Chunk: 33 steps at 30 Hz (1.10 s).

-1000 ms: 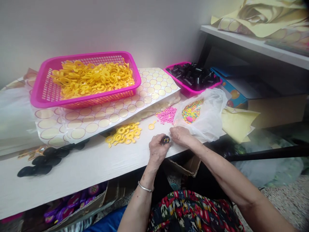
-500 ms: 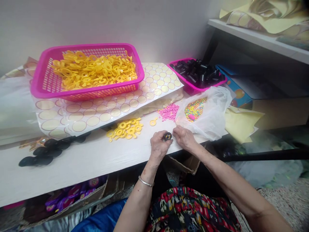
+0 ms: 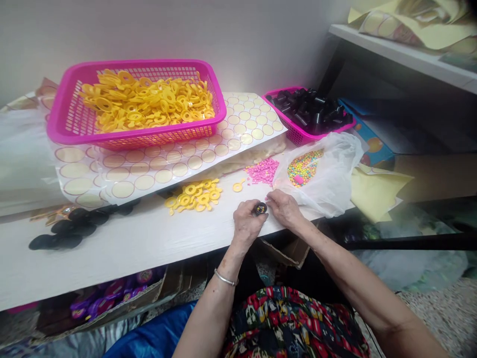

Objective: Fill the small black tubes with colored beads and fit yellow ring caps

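My left hand (image 3: 246,221) is closed around a small black plastic cylinder (image 3: 261,208). Its open end faces up, and little yellow bits show inside. Just to the right, my right hand (image 3: 286,210) is pinched, with a small pink piece (image 3: 267,196) at its fingertips. Beyond this hand lies a heap of loose pink pieces (image 3: 264,170). A white plastic bag (image 3: 333,169) beside it holds many-coloured beads (image 3: 303,168). One yellow ring with a tab (image 3: 238,185) lies by itself, right of a pile of similar yellow rings (image 3: 196,195).
A large pink basket (image 3: 139,135) full of yellow rings stands on sticker sheets (image 3: 160,175). Behind the bag is a smaller pink basket (image 3: 294,135) of black cylinders. Several black pieces (image 3: 74,227) lie at left on the white table (image 3: 122,253). A shelf (image 3: 402,54) juts out upper right.
My right fingertips have lifted slightly, and a pink piece now shows at them. My left hand still holds the black cylinder in nearly the same place. The view has shifted slightly.
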{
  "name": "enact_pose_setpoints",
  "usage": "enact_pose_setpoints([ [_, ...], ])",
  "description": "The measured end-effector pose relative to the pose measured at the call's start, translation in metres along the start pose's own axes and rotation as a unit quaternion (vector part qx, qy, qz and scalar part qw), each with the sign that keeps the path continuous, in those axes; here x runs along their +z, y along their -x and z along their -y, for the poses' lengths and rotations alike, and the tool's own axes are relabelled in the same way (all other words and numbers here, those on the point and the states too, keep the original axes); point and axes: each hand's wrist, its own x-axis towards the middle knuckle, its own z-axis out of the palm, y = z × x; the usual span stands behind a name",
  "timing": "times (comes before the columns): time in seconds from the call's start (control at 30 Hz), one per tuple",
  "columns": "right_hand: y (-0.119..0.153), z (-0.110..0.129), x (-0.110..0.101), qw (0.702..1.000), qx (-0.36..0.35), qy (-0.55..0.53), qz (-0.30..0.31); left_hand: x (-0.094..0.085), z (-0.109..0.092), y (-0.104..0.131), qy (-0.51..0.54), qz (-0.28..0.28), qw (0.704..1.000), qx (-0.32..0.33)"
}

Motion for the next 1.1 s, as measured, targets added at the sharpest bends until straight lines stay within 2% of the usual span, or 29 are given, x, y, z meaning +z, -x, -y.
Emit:
enact_pose_setpoints([
  [0.2,-0.008,0.009,0.001,0.998,0.024,0.053,0.024,-0.001,-0.003,0.000,-0.004,0.002,1.000,0.006],
  [0.3,-0.010,0.010,0.001,0.998,0.040,0.039,0.015,-0.001,-0.005,-0.001,-0.001,-0.001,1.000,0.005],
  [0.4,-0.007,0.011,-0.003,0.997,0.036,-0.056,-0.027,-0.001,-0.005,-0.001,0.002,-0.004,1.000,0.005],
  [0.5,0.000,0.015,-0.011,0.981,-0.031,-0.184,-0.045,0.001,-0.002,0.000,0.002,0.001,1.000,0.015],
  [0.57,0.006,0.019,-0.016,0.975,-0.078,-0.204,-0.033,0.001,-0.001,0.001,-0.001,0.006,1.000,0.019],
  [0.8,0.012,0.030,-0.025,0.994,-0.102,-0.032,0.030,-0.001,-0.002,0.001,0.001,0.012,1.000,0.023],
  [0.97,0.007,0.044,-0.032,0.989,-0.099,0.078,0.077,-0.002,-0.003,0.001,0.005,0.008,1.000,0.025],
  [1.1,0.001,0.055,-0.035,0.982,-0.106,0.115,0.106,-0.003,-0.005,0.002,0.024,-0.004,0.999,0.040],
])
